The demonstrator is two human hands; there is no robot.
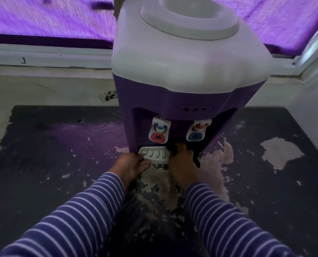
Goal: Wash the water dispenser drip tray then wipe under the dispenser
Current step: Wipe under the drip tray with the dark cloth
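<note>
left hand (134, 165) grips drip tray (154, 154) at its 9 o'clock edge, thumb on top. right hand (182, 158) curled round dark cloth (196, 161) at tray's 3 o'clock, inside dispenser (182, 71) recess. tray at dispenser's 6 o'clock base, on worktop (62, 164).

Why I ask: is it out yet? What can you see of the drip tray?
The drip tray is white plastic with a slotted grille top, at the foot of the purple dispenser, below the taps, jutting forward. The left hand pinches its left front edge; the right hand, with a dark cloth, covers its right end.
</note>
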